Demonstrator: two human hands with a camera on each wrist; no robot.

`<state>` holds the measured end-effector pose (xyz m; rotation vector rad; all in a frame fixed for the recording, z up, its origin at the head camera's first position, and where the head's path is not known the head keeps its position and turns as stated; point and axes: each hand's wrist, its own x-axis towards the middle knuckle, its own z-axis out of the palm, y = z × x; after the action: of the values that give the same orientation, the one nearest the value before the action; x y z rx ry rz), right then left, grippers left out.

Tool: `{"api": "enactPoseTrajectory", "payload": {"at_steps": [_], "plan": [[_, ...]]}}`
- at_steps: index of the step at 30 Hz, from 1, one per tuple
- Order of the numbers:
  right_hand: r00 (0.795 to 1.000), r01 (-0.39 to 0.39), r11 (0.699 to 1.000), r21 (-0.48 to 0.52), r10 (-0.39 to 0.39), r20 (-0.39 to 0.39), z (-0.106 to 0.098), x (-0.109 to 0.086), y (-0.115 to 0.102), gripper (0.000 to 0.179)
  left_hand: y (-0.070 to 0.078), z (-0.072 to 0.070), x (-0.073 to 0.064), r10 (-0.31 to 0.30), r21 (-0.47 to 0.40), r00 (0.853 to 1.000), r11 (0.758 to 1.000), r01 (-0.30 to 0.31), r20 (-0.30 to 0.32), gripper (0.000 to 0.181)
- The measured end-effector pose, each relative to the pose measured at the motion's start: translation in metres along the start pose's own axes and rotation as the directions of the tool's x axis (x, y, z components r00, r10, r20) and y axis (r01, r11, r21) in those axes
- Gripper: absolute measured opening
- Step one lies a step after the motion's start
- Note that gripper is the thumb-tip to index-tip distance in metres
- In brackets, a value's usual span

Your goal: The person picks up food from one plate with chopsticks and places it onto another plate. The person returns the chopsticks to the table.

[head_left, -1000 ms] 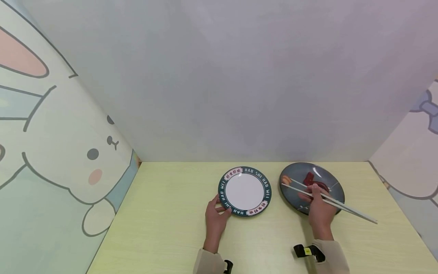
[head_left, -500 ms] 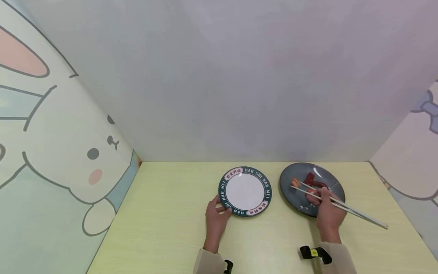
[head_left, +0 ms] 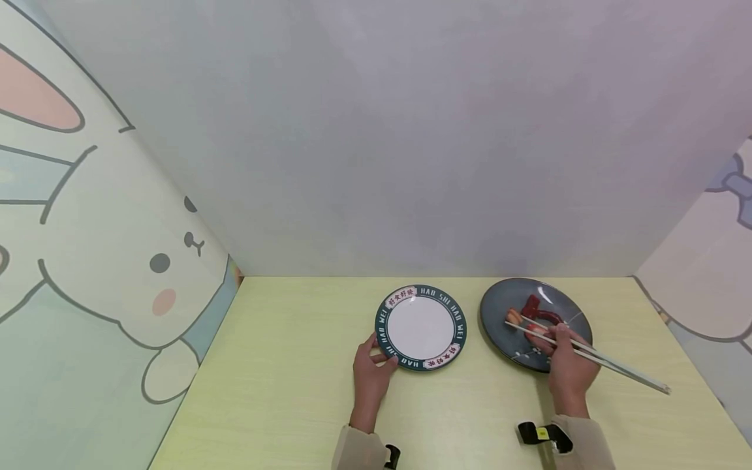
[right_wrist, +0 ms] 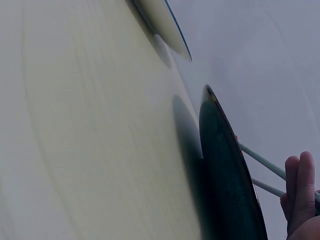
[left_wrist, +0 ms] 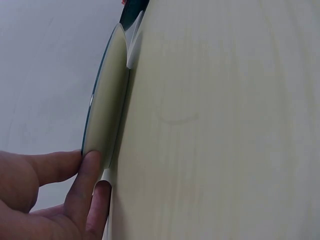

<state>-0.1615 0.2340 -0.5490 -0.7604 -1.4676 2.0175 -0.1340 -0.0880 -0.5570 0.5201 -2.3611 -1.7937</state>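
My left hand (head_left: pixel 373 372) holds the near-left rim of a white plate (head_left: pixel 420 328) with a dark green lettered border. In the left wrist view, the thumb and fingers (left_wrist: pixel 89 170) meet the plate's edge, and its pale underside shows. My right hand (head_left: pixel 570 369) grips a pair of pale chopsticks (head_left: pixel 625 371) over a dark grey-blue plate (head_left: pixel 499 297). Their tips are at a small orange piece of food (head_left: pixel 514 316). Beside it on that plate lie glossy dark red pieces (head_left: pixel 531 307) and a brighter red piece (head_left: pixel 536 330), the latter partly covered by the hand.
Both plates are on a pale wooden table (head_left: pixel 282 365), with a gap between them. A plain grey wall (head_left: pixel 411 143) rises behind its far edge. Side walls carry cartoon drawings, including a rabbit (head_left: pixel 135 261) on the left.
My right hand and the chopsticks have shifted right and slightly nearer. The orange piece has moved with the tips from the dark plate's left edge toward the red pieces. My left hand stays put.
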Motion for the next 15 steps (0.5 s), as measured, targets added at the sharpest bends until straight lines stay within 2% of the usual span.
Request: {"api": "enactPoseTrajectory", "payload": {"at_steps": [3, 10, 15], "plan": [[1.0, 0.008, 0.999, -0.035, -0.008, -0.001, -0.0003, 0.0006, 0.0018, 0.019, 0.0008, -0.0003, -0.0004, 0.0, 0.003, 1.0, 1.0, 0.0, 0.001, 0.071], [0.999, -0.007, 0.999, 0.048, 0.005, 0.043, -0.0024, 0.0025, 0.006, 0.019, 0.0009, -0.0004, -0.0009, 0.0, -0.001, 1.0, 1.0, 0.0, 0.004, 0.071], [0.999, -0.008, 0.998, 0.062, 0.005, 0.05, -0.0027, 0.0033, 0.006, 0.021, 0.0004, -0.0004, -0.0008, 0.001, -0.004, 1.0, 1.0, -0.001, 0.005, 0.071]]}}
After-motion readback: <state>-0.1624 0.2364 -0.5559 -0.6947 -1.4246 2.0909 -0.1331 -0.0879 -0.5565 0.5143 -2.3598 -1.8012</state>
